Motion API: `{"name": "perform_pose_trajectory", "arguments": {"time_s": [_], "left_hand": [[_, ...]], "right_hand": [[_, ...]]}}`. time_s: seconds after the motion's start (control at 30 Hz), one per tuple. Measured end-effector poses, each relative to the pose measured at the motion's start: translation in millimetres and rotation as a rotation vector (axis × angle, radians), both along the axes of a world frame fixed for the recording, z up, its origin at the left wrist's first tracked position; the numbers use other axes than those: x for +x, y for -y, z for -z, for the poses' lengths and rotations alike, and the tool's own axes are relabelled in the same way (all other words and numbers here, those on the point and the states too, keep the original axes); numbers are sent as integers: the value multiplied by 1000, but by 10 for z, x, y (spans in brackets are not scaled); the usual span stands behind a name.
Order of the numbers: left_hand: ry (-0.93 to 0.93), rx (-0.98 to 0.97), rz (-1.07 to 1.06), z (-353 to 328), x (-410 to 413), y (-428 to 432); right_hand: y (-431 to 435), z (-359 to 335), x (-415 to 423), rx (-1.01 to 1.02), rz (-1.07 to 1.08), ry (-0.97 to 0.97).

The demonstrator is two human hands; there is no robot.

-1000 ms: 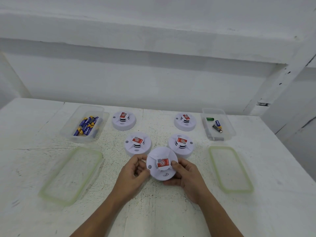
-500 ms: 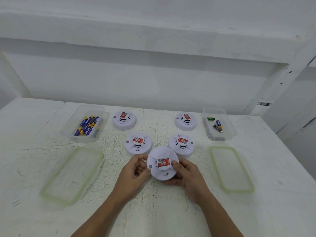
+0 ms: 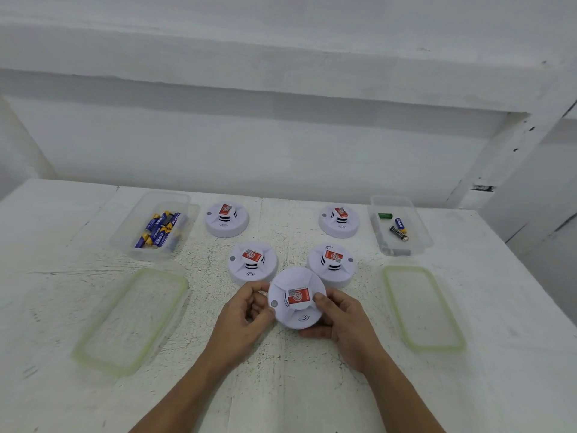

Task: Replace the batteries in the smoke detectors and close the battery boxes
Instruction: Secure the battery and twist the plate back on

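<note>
You've got the near-centre smoke detector [image 3: 297, 303] gripped at its rim, left hand [image 3: 246, 317] and right hand [image 3: 340, 320] each curled round a side. Probably light, rigid, smooth plastic; keep to the rim.

A white smoke detector [image 3: 297, 299], red label up, is held at its rim between the left hand [image 3: 242, 317] and the right hand [image 3: 342, 320], above the white table [image 3: 499, 370]. Four more detectors are set out behind it: near left [image 3: 252, 261], near right [image 3: 332, 264], far left [image 3: 227, 219], far right [image 3: 339, 220]. A clear box of blue batteries [image 3: 155, 226] is seen at left, a box with a few batteries [image 3: 398, 226] at right. Two green-rimmed lids [image 3: 132, 320] [image 3: 423, 307] lie flat nearer the person.
</note>
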State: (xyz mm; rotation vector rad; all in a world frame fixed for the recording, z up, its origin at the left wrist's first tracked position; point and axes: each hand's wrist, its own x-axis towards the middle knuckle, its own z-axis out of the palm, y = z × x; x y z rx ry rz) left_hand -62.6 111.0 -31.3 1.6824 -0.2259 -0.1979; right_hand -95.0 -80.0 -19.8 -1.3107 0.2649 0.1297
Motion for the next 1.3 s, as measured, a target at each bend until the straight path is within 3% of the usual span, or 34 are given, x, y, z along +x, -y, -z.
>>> {"name": "perform_pose_trajectory", "arguments": {"time_s": [1.3], "left_hand": [[19, -29, 6, -10, -16, -4]], "right_hand": [[-12, -21, -16, -41, -6, 11]]}}
